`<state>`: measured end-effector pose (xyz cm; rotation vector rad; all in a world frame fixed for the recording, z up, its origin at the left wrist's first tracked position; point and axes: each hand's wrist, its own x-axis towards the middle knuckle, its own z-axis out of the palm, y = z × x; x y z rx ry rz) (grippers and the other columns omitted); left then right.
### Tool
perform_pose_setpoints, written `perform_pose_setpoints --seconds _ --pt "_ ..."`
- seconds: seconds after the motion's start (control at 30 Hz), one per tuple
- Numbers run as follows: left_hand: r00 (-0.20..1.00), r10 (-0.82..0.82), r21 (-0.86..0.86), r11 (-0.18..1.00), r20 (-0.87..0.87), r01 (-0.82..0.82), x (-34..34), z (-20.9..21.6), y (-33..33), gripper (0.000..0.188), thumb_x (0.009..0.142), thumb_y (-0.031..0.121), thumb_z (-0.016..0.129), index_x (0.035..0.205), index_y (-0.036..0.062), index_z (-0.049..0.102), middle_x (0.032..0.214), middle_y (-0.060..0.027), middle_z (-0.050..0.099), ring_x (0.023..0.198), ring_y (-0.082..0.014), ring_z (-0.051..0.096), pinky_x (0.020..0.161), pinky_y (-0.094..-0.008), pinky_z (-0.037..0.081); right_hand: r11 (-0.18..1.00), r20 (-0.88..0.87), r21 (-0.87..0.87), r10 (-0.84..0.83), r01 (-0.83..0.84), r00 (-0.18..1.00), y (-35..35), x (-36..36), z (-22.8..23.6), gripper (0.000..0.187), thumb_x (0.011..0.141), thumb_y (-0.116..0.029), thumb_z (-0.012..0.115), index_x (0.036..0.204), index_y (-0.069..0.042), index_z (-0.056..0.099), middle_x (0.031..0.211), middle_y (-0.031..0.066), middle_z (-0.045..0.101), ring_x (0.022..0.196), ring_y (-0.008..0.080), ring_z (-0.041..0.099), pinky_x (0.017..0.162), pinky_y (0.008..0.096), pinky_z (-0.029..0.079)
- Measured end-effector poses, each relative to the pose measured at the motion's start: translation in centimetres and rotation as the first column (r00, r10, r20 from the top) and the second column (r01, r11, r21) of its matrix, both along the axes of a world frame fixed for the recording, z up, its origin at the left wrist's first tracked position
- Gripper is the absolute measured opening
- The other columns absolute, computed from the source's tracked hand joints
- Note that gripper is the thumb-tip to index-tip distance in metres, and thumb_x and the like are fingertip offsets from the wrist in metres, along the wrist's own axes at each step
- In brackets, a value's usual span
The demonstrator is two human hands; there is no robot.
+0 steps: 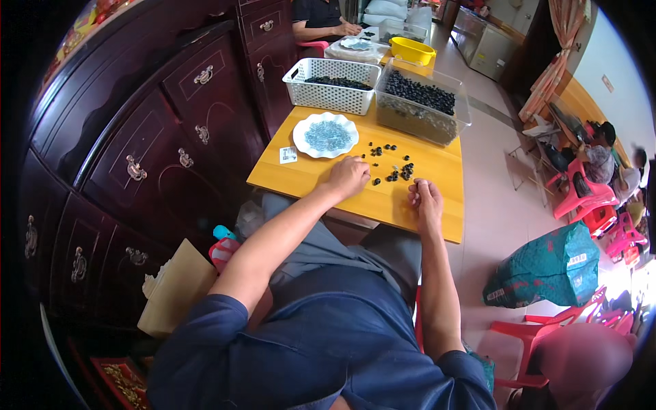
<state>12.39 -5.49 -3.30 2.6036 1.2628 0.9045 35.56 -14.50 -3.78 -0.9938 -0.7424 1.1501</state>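
Observation:
My left hand (350,176) rests on the yellow wooden table with its fingers curled down, just beside small black round pieces (394,175) scattered on the top. Whatever its fingertips hold, if anything, is hidden. My right hand (428,198) is near the table's right side, thumb and fingers pinched together; what lies between them is too small to name. Beyond my left hand sits a white wavy-rimmed plate (298,130) with many small clear bluish pieces (328,135). A small white label card (288,155) lies at the plate's left.
At the table's far side stand a white perforated basket (328,101) and a clear plastic bin (417,123), both holding black pieces. A yellow basin (413,51) is beyond. Dark cabinets (150,137) line the left. A green woven sack (547,266) stands right; other people sit nearby.

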Motion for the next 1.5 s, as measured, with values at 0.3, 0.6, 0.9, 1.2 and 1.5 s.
perform_pose_setpoints --seconds 0.3,0.6,0.9,1.2,1.5 --pt "0.975 -0.017 0.031 0.999 0.22 0.01 -2.2 -1.3 -0.6 0.007 0.085 0.009 0.068 0.088 0.0048 0.072 0.09 -0.0119 0.067 0.094 -0.0343 0.064 0.083 -0.0447 0.052 0.955 0.834 0.191 -0.281 0.229 0.475 0.4 2.5 0.6 0.019 0.096 -0.02 0.066 0.105 -0.003 0.07 0.095 0.0109 0.074 0.078 0.0188 0.07 0.069 0.0316 0.054" --pt "0.972 -0.018 0.107 0.994 0.234 -0.007 -2.6 -1.6 -1.3 0.008 0.086 0.011 0.067 0.09 0.0041 0.069 0.09 -0.0121 0.067 0.093 -0.0344 0.065 0.081 -0.044 0.052 0.992 0.991 0.129 -0.129 0.002 -0.037 2.5 3.3 2.8 0.028 0.089 -0.02 0.069 0.114 -0.009 0.07 0.104 0.0158 0.073 0.093 0.0343 0.071 0.081 0.0443 0.055" --pt "0.955 0.018 0.02 0.999 0.294 -0.025 -2.4 -1.3 -1.9 0.007 0.084 0.011 0.065 0.085 0.0062 0.071 0.088 -0.0109 0.068 0.093 -0.0343 0.064 0.082 -0.0449 0.053 0.999 0.937 -0.041 0.041 0.005 -0.346 5.5 2.5 2.9 0.026 0.09 -0.029 0.067 0.109 -0.011 0.07 0.102 0.0161 0.072 0.096 0.0378 0.069 0.082 0.0488 0.055" --pt "0.96 -0.004 0.066 0.998 0.282 -0.015 -2.5 -2.2 -1.4 0.005 0.084 0.011 0.065 0.083 0.0076 0.068 0.088 -0.01 0.067 0.093 -0.0338 0.063 0.082 -0.0448 0.052 0.998 0.924 0.004 -0.028 -0.064 -0.382 7.0 1.6 2.3 0.02 0.093 -0.026 0.062 0.1 -0.008 0.068 0.1 0.0192 0.071 0.092 0.0403 0.069 0.08 0.0508 0.055" --pt "0.963 0.033 0.044 0.998 0.269 -0.046 -2.6 -2.3 -1.4 0.004 0.084 0.012 0.065 0.084 0.0085 0.068 0.089 -0.0085 0.067 0.092 -0.0329 0.063 0.083 -0.044 0.052 0.999 0.948 -0.023 0.009 -0.042 -0.319 6.7 2.0 3.1 0.022 0.092 -0.026 0.061 0.105 -0.01 0.068 0.099 0.0197 0.071 0.093 0.0399 0.069 0.082 0.0501 0.055"
